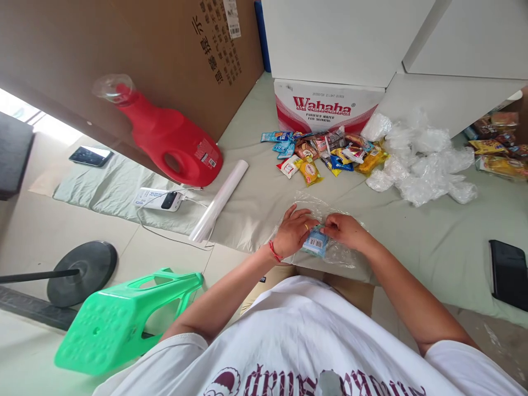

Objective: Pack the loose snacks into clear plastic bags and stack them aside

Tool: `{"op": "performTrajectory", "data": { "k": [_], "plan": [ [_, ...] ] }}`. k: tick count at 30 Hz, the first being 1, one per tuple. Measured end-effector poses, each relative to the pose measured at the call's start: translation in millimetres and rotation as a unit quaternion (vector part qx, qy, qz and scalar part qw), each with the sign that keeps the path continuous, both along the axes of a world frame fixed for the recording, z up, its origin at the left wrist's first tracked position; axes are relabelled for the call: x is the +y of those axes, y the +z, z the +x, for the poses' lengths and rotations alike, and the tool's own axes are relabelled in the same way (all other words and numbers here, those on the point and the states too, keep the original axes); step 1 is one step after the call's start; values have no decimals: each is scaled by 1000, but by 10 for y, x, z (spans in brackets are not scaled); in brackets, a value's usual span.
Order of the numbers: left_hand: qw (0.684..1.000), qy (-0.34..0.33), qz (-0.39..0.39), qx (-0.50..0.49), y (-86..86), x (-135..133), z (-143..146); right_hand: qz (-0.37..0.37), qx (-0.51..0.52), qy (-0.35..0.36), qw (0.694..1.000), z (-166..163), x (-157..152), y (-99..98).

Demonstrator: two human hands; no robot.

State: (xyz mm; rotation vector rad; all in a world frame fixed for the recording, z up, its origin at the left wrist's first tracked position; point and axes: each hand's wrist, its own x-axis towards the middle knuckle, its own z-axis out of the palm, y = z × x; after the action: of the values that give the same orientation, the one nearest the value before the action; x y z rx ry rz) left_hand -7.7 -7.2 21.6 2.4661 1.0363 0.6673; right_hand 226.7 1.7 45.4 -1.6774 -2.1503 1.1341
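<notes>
**packer_q:** Two hands on one little job here. The left hand point(293, 231) is pinching and flattening the edge of a clear plastic bag point(330, 250) on the green sheet point(429, 242), and the right hand point(345, 230) is closed on the same edge from the other side. A small blue snack packet point(315, 242) sits right between them, looks like it's partly inside the bag. What could mess this up?

**mat_dweller:** Mostly the bag, I'd guess. Film that thin clings to itself, so the mouth could close up and the packet may catch on the rim or slide back out. Pull too hard from both sides and it might tear.

**packer_q:** Anything around it?

**mat_dweller:** The snack pile point(325, 154) by the Wahaha box point(325, 107) and the heap of empty bags point(421, 162) are well apart, so no tangle there. The bag hangs near the edge of the sheet by the lap though, so a dropped packet could slip off onto the floor.
</notes>
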Motion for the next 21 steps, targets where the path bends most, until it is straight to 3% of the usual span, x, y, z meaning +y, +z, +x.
{"op": "performTrajectory", "data": {
  "k": [5, 9, 13, 16, 18, 21],
  "plan": [
    [992, -15, 119, 24, -8, 36, 31, 152, -141, -74, 975, -21, 225, -48],
    [985, -51, 149, 70, 30, 37, 66, 125, -192, -72, 971, -90, 454, -106],
    [972, -76, 194, 109, 54, 15, 73, 76, -91, -16, 993, -79, 531, 35],
    [965, -72, 230, 103, 30, -24, 66, 42, 22, -13, 999, -74, 382, 227],
    [969, -36, 230, 85, -14, -76, 60, 29, 91, -6, 995, -125, 182, 303],
    [974, 82, 208, 27, -119, -177, 61, 15, 144, -1, 989, -276, -176, 265]
  ]
}}
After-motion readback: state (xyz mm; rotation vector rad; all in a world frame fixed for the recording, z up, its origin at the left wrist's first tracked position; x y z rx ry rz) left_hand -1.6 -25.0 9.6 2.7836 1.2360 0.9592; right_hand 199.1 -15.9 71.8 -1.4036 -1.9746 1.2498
